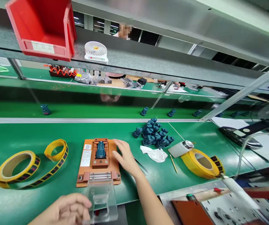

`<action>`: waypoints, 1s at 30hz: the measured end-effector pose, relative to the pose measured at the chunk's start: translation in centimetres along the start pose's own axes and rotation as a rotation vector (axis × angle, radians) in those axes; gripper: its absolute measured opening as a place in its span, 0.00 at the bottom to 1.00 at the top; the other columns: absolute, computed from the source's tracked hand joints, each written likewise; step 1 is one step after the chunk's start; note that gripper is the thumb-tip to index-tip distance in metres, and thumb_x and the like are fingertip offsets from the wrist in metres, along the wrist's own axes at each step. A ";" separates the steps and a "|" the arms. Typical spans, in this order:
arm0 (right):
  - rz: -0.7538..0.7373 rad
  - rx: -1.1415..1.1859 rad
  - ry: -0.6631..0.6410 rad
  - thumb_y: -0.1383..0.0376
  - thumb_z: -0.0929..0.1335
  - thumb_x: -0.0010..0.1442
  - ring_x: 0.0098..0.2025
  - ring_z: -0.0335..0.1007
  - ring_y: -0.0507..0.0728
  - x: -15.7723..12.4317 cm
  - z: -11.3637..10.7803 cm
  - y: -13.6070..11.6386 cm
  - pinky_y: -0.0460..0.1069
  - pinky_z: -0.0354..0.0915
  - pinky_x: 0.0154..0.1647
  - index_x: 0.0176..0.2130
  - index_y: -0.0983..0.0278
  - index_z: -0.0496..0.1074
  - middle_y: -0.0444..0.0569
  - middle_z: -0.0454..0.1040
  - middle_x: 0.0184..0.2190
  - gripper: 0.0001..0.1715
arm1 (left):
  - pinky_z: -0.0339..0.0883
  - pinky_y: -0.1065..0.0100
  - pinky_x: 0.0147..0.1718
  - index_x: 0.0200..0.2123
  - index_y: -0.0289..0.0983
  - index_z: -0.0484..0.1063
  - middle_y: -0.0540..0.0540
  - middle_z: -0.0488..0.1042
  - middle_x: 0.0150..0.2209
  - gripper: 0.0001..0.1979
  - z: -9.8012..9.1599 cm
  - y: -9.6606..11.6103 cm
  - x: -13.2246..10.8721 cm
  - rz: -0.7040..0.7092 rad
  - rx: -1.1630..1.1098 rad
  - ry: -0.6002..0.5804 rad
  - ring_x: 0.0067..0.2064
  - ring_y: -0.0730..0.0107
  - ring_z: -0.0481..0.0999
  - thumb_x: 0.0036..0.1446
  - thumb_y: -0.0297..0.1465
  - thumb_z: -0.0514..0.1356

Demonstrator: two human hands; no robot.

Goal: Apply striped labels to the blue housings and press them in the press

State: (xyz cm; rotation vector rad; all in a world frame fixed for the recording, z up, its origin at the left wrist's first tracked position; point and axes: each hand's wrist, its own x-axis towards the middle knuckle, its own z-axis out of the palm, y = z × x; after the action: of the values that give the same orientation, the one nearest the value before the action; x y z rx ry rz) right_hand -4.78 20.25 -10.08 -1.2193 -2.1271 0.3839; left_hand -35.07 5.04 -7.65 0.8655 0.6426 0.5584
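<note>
An orange-brown fixture lies on the green bench, with a dark blue plastic housing seated in its middle nest. The fixture's clear plastic cover is swung down toward me on its hinge rods, over the bench's front edge. Curled fingers of my left hand pinch the cover's left edge. My right hand rests at the fixture's right side, thumb and fingers apart, holding nothing. Just right of it lie dark tweezers, partly hidden by the wrist.
Rolls of yellow label tape lie left, another tape roll right. Beyond my right hand are a pile of blue housings, white cloth, a dispenser bottle and a thin stick. More housings sit on the green conveyor.
</note>
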 end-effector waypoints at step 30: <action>0.652 1.018 0.576 0.47 0.76 0.55 0.37 0.69 0.55 -6.1 -3.1 -1.6 0.49 0.69 0.39 0.50 0.60 0.75 0.48 0.74 0.39 0.29 | 0.74 0.62 0.43 0.49 0.38 0.75 0.42 0.83 0.42 0.26 -10.9 11.4 2.9 0.230 0.887 0.963 0.45 0.54 0.82 0.50 0.46 0.65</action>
State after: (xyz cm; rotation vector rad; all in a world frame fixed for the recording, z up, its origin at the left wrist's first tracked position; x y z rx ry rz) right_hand -1.60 13.98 -9.26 -1.1277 -0.7733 1.0722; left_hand -42.95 18.63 -4.31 1.5094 1.7618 0.9262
